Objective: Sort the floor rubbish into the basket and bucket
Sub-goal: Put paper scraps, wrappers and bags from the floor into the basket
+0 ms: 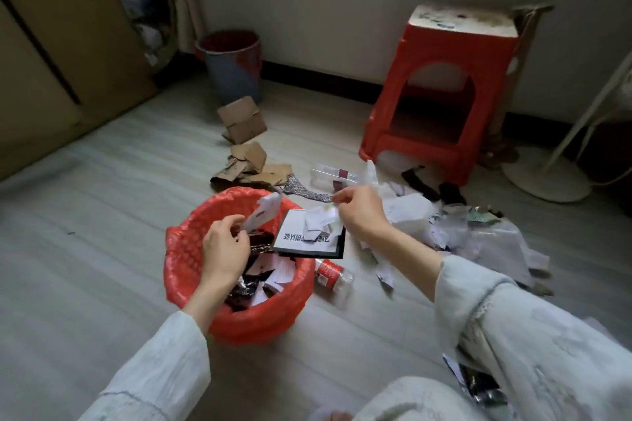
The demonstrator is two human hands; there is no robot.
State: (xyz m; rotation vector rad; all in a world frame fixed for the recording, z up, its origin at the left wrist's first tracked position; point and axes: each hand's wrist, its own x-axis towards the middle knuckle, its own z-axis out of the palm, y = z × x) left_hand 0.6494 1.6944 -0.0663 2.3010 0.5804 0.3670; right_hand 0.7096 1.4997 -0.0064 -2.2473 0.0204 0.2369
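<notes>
- Your left hand [224, 249] pinches a white paper packet [263, 214] over the round basket [191, 249] lined with crinkled red plastic.
- Your right hand [359, 212] grips crumpled clear film [371, 174] above the paper scraps [478, 236] on the floor.
- The bucket [232, 65] stands by the wall.

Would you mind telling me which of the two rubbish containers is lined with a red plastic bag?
The basket under the left hand; the bucket by the wall is blue-grey with a red rim.

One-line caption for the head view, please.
Left hand holds a white wrapper over the red-lined basket; right hand lifts paper scraps.
</notes>
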